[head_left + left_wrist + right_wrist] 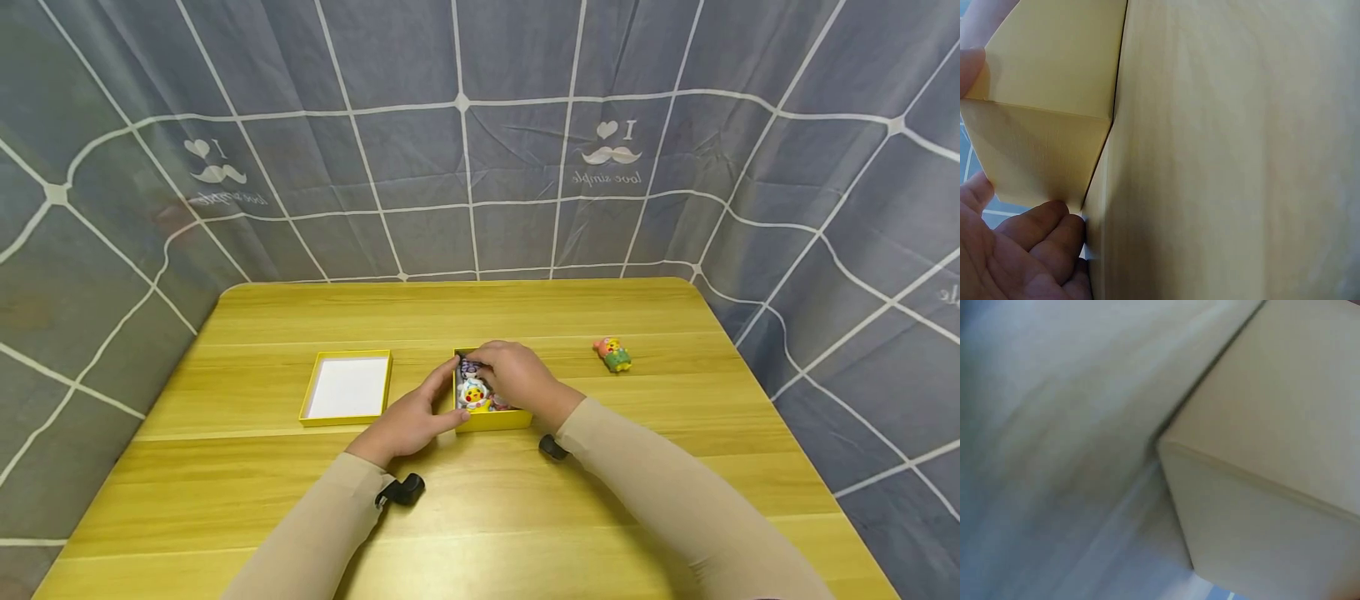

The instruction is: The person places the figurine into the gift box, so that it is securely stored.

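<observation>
A shallow yellow box point(492, 422) stands in front of me, holding several small figurines. A yellow-faced figurine with red cheeks and a white hood point(475, 394) shows at its near left. My left hand point(408, 421) grips the box's left end, thumb at the near corner and index finger at the far one. In the left wrist view its other fingers point(1054, 234) lie curled against the box wall point(1035, 150). Over the box's right part, my right hand point(517, 375) reaches in with fingers bent down; I cannot tell whether they pinch a figurine.
A yellow box lid point(347, 388) with a white inside lies upturned at the left. A small figurine with a pink top and green body point(613, 355) lies at the right on the wooden table point(465, 542). Behind hangs a grey checked curtain point(517, 158).
</observation>
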Tool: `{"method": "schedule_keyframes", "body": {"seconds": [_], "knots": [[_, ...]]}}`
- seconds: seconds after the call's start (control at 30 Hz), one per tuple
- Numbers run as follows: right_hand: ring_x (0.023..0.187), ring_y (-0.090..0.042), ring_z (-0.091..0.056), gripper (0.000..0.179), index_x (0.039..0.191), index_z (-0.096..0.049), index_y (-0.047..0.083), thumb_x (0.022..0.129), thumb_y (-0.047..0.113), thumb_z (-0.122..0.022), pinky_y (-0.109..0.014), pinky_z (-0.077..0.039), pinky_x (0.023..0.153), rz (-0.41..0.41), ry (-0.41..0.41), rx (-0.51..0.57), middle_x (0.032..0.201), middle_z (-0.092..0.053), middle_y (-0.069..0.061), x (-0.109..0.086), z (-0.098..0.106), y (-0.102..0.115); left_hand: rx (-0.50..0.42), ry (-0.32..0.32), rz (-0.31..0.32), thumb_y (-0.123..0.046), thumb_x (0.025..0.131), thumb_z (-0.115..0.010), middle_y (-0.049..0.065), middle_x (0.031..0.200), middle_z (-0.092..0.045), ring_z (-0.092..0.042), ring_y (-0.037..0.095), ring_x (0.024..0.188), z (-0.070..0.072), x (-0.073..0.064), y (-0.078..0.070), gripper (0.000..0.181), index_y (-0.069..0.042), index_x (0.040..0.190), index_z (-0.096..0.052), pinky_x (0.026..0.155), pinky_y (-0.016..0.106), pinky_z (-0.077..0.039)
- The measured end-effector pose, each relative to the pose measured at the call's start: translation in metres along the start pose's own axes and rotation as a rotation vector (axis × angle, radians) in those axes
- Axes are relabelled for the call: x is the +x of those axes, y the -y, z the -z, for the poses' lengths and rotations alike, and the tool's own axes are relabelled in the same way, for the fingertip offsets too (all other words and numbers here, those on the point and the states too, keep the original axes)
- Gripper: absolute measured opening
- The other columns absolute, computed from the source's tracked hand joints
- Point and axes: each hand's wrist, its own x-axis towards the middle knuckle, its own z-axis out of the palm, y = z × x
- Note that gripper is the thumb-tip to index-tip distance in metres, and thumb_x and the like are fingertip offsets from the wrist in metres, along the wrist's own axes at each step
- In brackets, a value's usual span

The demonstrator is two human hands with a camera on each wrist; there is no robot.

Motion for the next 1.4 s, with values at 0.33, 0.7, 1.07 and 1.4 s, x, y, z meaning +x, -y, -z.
{"method": "schedule_keyframes", "body": {"seconds": [0.33, 0.7, 1.07, 1.4], "knots": [[0.097, -0.019, -0.058, 0.026, 0.126, -0.078, 0.01, 0.101, 0.015, -0.073, -0.033, -0.056, 0.091, -0.027, -0.048, -0.032, 0.112, -0.062, -0.006, -0.0011, -0.0045, -0.0033, -0.012, -0.001, 0.005, -0.055, 0.096, -0.071, 0.006, 0.174, -0.029, -0.031, 0.028, 0.16, 0.0002, 0.0017, -0.0002, 0.091, -0.045, 0.168, -0.016, 0.13, 0.052, -0.028], [0.098, -0.022, -0.057, 0.027, 0.127, -0.078, 0.011, 0.101, 0.018, -0.073, -0.037, -0.054, 0.092, -0.049, -0.042, -0.023, 0.108, -0.064, -0.005, 0.0017, -0.0017, -0.0048, 0.008, -0.012, 0.009, -0.057, 0.096, -0.071, 0.006, 0.173, -0.032, -0.032, 0.029, 0.159, -0.0007, 0.0004, 0.0009, 0.091, -0.046, 0.167, -0.017, 0.129, 0.055, -0.029], [0.094, -0.02, -0.053, 0.027, 0.127, -0.079, 0.012, 0.101, 0.02, -0.074, -0.034, -0.05, 0.088, -0.059, -0.033, -0.027, 0.1, -0.061, -0.001, 0.0014, -0.0023, -0.0059, 0.02, -0.016, 0.013, -0.058, 0.096, -0.071, 0.007, 0.172, -0.033, -0.033, 0.03, 0.159, -0.0011, 0.0005, 0.001, 0.09, -0.047, 0.167, -0.017, 0.128, 0.056, -0.03], [0.094, -0.019, -0.052, 0.028, 0.129, -0.078, 0.016, 0.104, 0.023, -0.069, -0.035, -0.047, 0.091, -0.097, 0.004, -0.022, 0.101, -0.066, 0.0, 0.0023, -0.0019, -0.0064, 0.023, -0.016, 0.019, -0.059, 0.095, -0.071, 0.008, 0.172, -0.032, -0.033, 0.032, 0.159, -0.0012, 0.0002, 0.0003, 0.091, -0.047, 0.167, -0.017, 0.128, 0.057, -0.03]]}}
